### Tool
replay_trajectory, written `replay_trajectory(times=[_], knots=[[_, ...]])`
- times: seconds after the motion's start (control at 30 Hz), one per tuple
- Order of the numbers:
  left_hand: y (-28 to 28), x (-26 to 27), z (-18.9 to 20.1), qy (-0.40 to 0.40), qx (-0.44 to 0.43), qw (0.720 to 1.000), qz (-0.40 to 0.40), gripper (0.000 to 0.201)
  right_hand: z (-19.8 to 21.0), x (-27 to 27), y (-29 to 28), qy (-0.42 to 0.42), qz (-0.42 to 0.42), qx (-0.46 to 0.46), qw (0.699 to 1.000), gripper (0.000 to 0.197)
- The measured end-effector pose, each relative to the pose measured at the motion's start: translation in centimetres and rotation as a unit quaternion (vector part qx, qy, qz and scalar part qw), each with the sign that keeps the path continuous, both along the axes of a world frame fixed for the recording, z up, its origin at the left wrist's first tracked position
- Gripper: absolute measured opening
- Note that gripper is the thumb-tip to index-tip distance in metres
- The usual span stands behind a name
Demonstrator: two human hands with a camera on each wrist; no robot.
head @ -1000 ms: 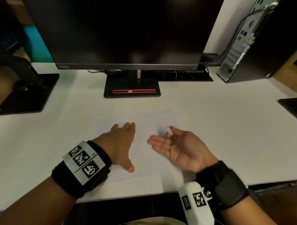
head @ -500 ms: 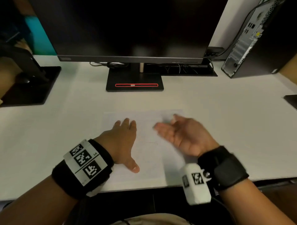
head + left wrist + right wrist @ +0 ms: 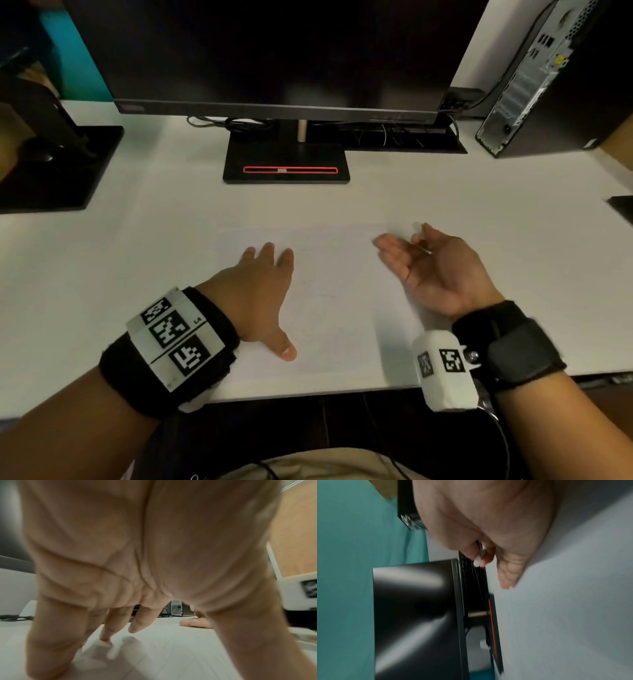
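Observation:
A white sheet of paper with faint pencil lines lies on the white desk in front of me. My left hand lies flat, palm down, on the sheet's left part, its straight fingers touching the paper. My right hand rests on its side at the sheet's right edge, palm turned to the left. Its thumb and a finger pinch a thin stick with a white tip, blurred in the right wrist view. Its other fingers reach out straight.
A black monitor stands on a base at the back centre, with cables behind. A computer tower stands at the back right. Another dark stand sits at the left. The desk's front edge runs just below my wrists.
My right hand has slid right and away from me, from the sheet's middle to its right edge, still pinching the white-tipped stick. The left hand has stayed flat on the paper.

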State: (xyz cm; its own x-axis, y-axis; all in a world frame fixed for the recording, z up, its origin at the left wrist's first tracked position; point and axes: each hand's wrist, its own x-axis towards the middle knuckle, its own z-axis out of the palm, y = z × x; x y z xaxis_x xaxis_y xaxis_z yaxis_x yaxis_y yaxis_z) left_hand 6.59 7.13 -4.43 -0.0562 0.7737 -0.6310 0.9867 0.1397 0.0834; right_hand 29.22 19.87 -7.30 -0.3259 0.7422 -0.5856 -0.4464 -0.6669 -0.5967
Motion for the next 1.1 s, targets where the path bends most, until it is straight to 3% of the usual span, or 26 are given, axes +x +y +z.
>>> replay_trajectory(times=[0.07, 0.1, 0.17, 0.23, 0.27, 0.33, 0.4, 0.43, 0.53, 0.63, 0.73, 0.83, 0.97, 1.1], knots=[[0.0, 0.0, -0.1, -0.006, -0.002, 1.0, -0.005, 0.143, 0.6, 1.5, 0.8, -0.011, -0.096, 0.032, 0.995, 0.037], [0.0, 0.0, 0.0, -0.015, -0.003, 1.0, -0.004, 0.138, 0.9, 1.7, 0.3, -0.012, -0.099, 0.049, 0.994, 0.035], [0.0, 0.0, 0.0, -0.035, -0.006, 0.999, -0.001, 0.128, 1.7, 1.5, -1.8, 0.002, -0.01, 0.073, 0.997, 0.033], [-0.1, 0.2, 0.0, -0.044, -0.011, 0.999, 0.0, 0.12, 2.3, 1.4, -4.4, -0.055, 0.183, 0.108, 0.976, 0.029], [0.0, 0.2, 0.0, -0.045, -0.013, 0.999, -0.002, 0.119, 2.7, 1.5, -5.5, -0.126, 0.294, 0.145, 0.936, 0.028], [0.1, 0.3, 0.0, -0.042, -0.02, 0.999, -0.01, 0.117, 3.2, 2.3, -6.7, -0.291, 0.466, 0.239, 0.801, 0.031], [0.3, 0.3, 0.2, -0.029, -0.031, 0.999, -0.02, 0.118, 3.5, 3.2, -6.6, -0.416, 0.536, 0.305, 0.669, 0.037], [0.4, 0.3, 0.2, -0.022, -0.036, 0.999, -0.024, 0.121, 3.5, 3.6, -6.3, -0.454, 0.534, 0.321, 0.637, 0.039], [0.3, 0.5, 0.2, -0.008, -0.046, 0.998, -0.034, 0.13, 3.3, 4.1, -5.7, -0.523, 0.495, 0.385, 0.578, 0.042], [0.2, 0.5, 0.0, -0.007, -0.044, 0.998, -0.034, 0.133, 3.0, 3.8, -6.9, -0.518, 0.519, 0.429, 0.527, 0.042], [0.2, 0.4, -0.1, -0.008, -0.043, 0.998, -0.036, 0.134, 3.1, 4.0, -6.9, -0.503, 0.544, 0.417, 0.527, 0.042], [0.2, 0.4, -0.2, -0.009, -0.044, 0.998, -0.034, 0.134, 2.8, 4.2, -6.0, -0.533, 0.486, 0.43, 0.542, 0.042], [0.2, 0.4, -0.2, -0.005, -0.045, 0.998, -0.036, 0.135, 2.3, 3.6, -7.7, -0.507, 0.52, 0.458, 0.512, 0.04], [0.3, 0.4, -0.2, -0.004, -0.049, 0.998, -0.038, 0.134, 2.1, 4.0, -6.0, -0.546, 0.467, 0.447, 0.533, 0.042]])
